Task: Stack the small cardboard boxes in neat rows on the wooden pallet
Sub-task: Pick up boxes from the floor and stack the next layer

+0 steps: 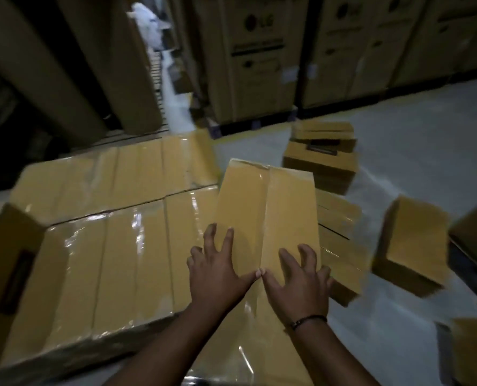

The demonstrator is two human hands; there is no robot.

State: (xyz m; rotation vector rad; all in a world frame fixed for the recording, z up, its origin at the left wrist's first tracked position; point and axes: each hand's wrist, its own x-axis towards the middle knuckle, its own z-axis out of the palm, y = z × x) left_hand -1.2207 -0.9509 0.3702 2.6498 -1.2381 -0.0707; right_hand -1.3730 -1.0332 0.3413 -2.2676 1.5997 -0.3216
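Here, the small cardboard box is long and narrow, of yellow-brown cardboard, with a strip of clear glossy tape along the seam in the middle of its top. It lies at the right end of the stacked boxes, turned a little out of line with their rows. Both hands rest flat on its near part. The left hand and the right hand have the fingers spread wide and they pinch nothing; the two thumbs touch each other at the seam. A dark bracelet is on the right wrist. The stacked boxes have the same colour and shiny tape. To the right, loose boxes lie apart on the grey floor. Behind stand large cartons with printed marks.
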